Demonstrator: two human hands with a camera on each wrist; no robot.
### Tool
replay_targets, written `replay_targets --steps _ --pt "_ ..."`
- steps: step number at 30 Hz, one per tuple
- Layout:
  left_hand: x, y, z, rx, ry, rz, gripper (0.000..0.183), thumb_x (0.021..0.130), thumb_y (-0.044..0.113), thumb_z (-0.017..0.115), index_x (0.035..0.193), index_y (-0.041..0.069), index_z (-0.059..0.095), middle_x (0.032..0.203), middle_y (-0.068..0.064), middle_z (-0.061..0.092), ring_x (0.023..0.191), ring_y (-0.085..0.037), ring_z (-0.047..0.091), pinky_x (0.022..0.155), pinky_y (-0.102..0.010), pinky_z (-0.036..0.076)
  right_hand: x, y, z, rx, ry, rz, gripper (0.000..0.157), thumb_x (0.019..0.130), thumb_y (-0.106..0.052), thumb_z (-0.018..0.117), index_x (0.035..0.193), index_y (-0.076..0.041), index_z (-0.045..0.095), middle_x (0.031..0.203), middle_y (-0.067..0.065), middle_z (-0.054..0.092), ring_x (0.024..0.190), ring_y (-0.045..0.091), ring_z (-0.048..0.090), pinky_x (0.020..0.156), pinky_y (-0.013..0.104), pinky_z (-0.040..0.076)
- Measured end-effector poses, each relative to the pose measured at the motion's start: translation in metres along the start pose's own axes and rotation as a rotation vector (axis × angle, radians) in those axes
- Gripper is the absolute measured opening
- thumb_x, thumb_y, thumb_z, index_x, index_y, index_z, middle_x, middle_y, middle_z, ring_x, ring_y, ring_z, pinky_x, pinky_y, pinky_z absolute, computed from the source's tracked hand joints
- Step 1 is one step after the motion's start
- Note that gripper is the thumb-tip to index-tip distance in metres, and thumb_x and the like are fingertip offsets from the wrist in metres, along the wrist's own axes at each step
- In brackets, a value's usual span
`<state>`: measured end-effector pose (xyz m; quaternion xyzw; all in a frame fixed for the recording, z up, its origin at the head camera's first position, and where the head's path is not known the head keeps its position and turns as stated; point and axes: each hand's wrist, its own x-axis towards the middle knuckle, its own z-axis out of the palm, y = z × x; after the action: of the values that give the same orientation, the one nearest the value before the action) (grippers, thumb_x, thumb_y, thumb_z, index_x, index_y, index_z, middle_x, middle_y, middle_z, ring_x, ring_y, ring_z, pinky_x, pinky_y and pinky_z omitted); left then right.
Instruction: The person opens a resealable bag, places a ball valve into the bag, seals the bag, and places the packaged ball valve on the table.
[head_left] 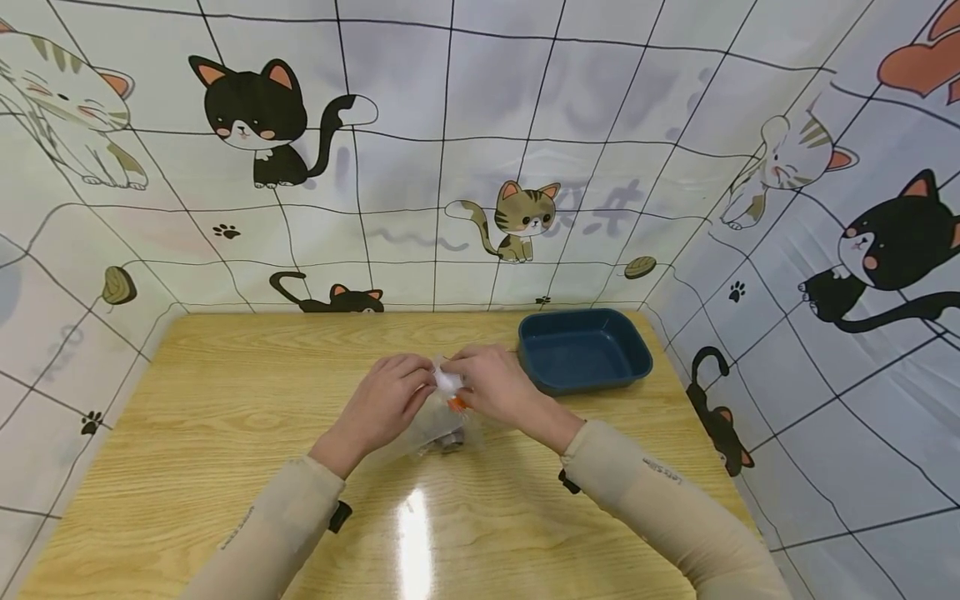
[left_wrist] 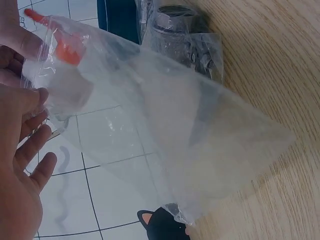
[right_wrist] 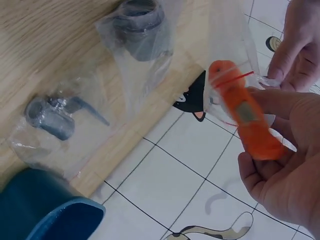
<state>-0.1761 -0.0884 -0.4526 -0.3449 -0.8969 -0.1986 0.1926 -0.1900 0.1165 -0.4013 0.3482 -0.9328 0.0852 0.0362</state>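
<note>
In the head view both hands meet over the middle of the table, at the mouth of a clear plastic zip bag (left_wrist: 225, 145). My left hand (head_left: 386, 396) pinches one side of the bag's edge. My right hand (head_left: 495, 387) pinches the other side, its curled fingers against an orange piece (right_wrist: 247, 117) with a small grey-green patch. This piece crosses the bag's red zip line (right_wrist: 235, 79). A white rounded part (left_wrist: 70, 87) shows through the plastic beside the left fingers. The kind of the orange and white item is unclear, as fingers and blur cover part of it.
On the table lie a grey pipe-like fitting with a lever (right_wrist: 50, 117) and a grey cup-shaped fitting (right_wrist: 142, 37), each in clear plastic. A dark blue tray (head_left: 585, 387) stands at the back right. Cat-print sheets (head_left: 405, 167) enclose the table (head_left: 247, 433).
</note>
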Motion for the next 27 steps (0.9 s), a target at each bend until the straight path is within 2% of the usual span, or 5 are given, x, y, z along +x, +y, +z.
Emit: replay_targets --steps 8,13,20,24,27 --pt "0.001 0.001 0.000 -0.011 0.024 -0.004 0.009 0.094 0.018 0.065 0.100 0.014 0.070 0.110 0.000 0.068 0.110 -0.022 0.061 0.097 -0.045 0.047 0.006 -0.002 0.008 0.223 -0.067 0.154 0.029 0.087 -0.019 0.072 0.117 -0.019 0.071 0.105 -0.001 0.072 0.077 0.010 0.061 0.062 0.025 0.047" --pt "0.000 0.000 -0.002 0.001 0.048 -0.003 0.009 0.093 0.019 0.066 0.099 0.014 0.071 0.106 0.002 0.069 0.107 -0.020 0.062 0.096 -0.043 0.047 0.005 -0.002 0.016 0.245 -0.118 0.082 0.028 0.087 -0.015 0.071 0.115 -0.017 0.072 0.102 -0.002 0.072 0.080 0.011 0.058 0.068 0.026 0.046" --pt "0.000 0.002 -0.004 0.005 0.111 0.024 0.006 0.091 0.020 0.068 0.094 0.016 0.071 0.099 0.003 0.069 0.101 -0.020 0.063 0.093 -0.042 0.047 0.005 -0.003 0.020 0.229 -0.136 0.031 0.009 0.085 -0.014 0.072 0.094 -0.019 0.071 0.074 -0.008 0.062 0.065 0.008 0.050 0.061 0.023 0.039" --pt "0.000 0.003 -0.005 0.005 0.135 0.028 0.007 0.091 0.021 0.068 0.093 0.016 0.072 0.099 0.003 0.069 0.101 -0.019 0.063 0.093 -0.042 0.047 0.004 -0.004 0.018 0.249 -0.148 0.004 0.002 0.089 -0.015 0.069 0.087 -0.016 0.068 0.076 -0.007 0.062 0.066 0.007 0.050 0.063 0.023 0.042" --pt "-0.001 0.003 -0.006 -0.002 0.154 0.026 0.006 0.089 0.020 0.070 0.093 0.015 0.072 0.099 0.002 0.069 0.100 -0.020 0.063 0.092 -0.042 0.047 0.002 -0.004 0.017 0.282 -0.159 -0.003 0.008 0.093 -0.016 0.065 0.100 -0.014 0.069 0.087 -0.004 0.065 0.073 0.010 0.056 0.068 0.025 0.046"
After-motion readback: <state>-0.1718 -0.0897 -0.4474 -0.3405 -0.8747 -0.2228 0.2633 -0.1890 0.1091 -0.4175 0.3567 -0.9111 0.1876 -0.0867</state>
